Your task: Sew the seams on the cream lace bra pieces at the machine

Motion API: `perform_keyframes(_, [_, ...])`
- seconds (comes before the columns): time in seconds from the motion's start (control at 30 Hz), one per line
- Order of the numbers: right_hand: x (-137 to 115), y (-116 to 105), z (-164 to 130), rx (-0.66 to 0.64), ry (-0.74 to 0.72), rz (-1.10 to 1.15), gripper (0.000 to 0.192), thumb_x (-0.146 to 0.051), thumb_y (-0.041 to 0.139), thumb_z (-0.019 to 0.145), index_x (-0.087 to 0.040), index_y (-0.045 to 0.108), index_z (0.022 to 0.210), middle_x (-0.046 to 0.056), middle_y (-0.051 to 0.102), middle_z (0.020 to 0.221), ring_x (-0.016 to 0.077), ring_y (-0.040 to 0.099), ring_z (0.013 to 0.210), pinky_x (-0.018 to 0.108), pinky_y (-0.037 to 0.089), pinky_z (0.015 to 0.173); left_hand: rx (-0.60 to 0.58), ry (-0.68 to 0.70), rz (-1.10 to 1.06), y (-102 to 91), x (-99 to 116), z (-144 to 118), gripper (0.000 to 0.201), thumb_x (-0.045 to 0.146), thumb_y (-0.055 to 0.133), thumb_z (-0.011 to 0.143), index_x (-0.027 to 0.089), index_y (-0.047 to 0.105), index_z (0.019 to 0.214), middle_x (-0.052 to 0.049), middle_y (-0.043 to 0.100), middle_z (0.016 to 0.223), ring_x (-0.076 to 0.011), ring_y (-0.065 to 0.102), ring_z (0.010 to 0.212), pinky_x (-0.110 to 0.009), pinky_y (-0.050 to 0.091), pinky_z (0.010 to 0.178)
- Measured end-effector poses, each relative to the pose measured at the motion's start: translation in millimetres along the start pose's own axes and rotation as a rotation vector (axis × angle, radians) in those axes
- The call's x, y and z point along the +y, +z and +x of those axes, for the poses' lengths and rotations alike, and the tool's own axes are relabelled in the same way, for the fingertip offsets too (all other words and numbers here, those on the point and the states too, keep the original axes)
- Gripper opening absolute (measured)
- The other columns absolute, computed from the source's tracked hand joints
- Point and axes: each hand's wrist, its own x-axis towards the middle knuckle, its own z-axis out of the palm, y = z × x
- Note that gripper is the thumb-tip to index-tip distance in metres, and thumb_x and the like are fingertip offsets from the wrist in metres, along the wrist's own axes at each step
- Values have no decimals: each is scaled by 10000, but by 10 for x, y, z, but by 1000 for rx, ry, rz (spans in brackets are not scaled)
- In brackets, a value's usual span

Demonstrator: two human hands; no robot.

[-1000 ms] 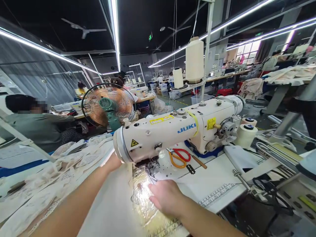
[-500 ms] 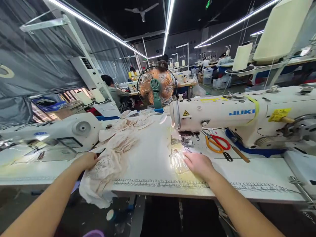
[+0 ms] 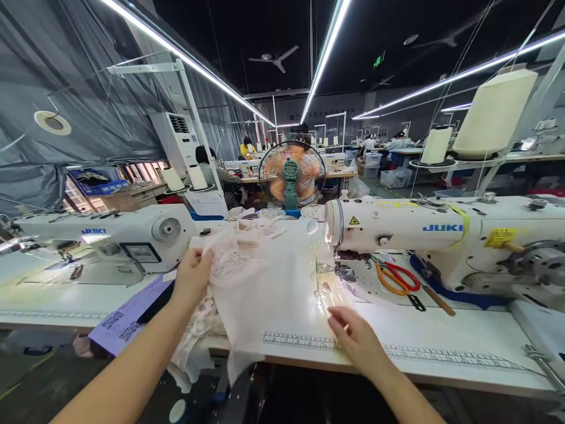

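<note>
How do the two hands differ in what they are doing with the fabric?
The left hand is raised and grips the pale lace fabric, lifting it off the table; the right hand lies low and open near the ruler strip, holding nothing. The left hand is far from the sewing machine; the right hand is below its needle area. Both are bare.

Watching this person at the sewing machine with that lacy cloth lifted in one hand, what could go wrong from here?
The right hand lies close to the needle area of the sewing machine; fingers could perhaps get caught there. The lace fabric held up by the left hand drapes over the table edge and might slide off or snag. The scissors beside the needle could catch the cloth.
</note>
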Motion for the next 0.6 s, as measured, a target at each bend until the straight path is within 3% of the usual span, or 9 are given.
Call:
perform_keyframes(0.13, [-176,366,-290,-204,37,370,577,-593,488,816,-190,496,1228,129,603,1145,207,616,901,300,494,665,-264,-140,-330,448,-66,-725,380,548,592,605,233,418,727,54,503,573,-155,529,543,-281,458,519])
perform_keyframes(0.2, [-232,462,-332,-262,95,509,606,-660,484,792,-175,518,1154,119,644,1002,199,626,824,269,464,575,-372,-204,-431,592,-101,-1062,401,573,615,618,232,430,720,50,520,574,-151,535,546,-280,463,530])
perform_keyframes(0.27, [-244,497,-337,-288,178,620,617,-727,437,777,-156,559,975,57,628,709,161,587,610,237,383,473,-459,-257,-501,687,-139,-1311,426,592,644,624,231,438,719,48,538,585,-147,538,552,-275,464,535])
perform_keyframes(0.33, [-215,488,-344,-282,253,700,612,-753,446,753,-155,550,830,-24,500,501,101,452,432,219,313,431,-534,-295,-548,736,-188,-1451,444,593,678,621,229,444,720,45,554,600,-139,535,555,-262,459,534])
perform_keyframes(0.4, [-157,448,-369,-279,282,768,561,-718,534,730,-158,539,774,-63,425,460,62,358,383,204,278,413,-634,-298,-547,727,-251,-1483,427,594,664,660,231,455,739,43,562,605,-133,531,546,-251,454,521])
perform_keyframes(0.5, [-62,338,-421,-212,303,905,495,-630,666,687,-155,568,782,-62,441,508,34,317,381,181,238,383,-761,-95,-333,579,-352,-1325,348,583,528,784,236,509,801,-4,624,697,-169,594,604,-295,503,559])
perform_keyframes(0.53, [-36,287,-436,-146,325,963,486,-609,698,668,-152,583,786,-52,464,540,30,320,391,175,234,378,-758,42,-192,500,-378,-1219,329,561,494,808,234,538,821,-38,659,784,-199,631,685,-338,531,624])
perform_keyframes(0.6, [-1,173,-461,6,376,1061,466,-563,752,637,-148,612,799,-33,502,605,24,334,426,163,241,380,-644,371,182,333,-413,-944,276,472,518,803,222,596,891,-114,676,1063,-286,629,970,-476,493,873])
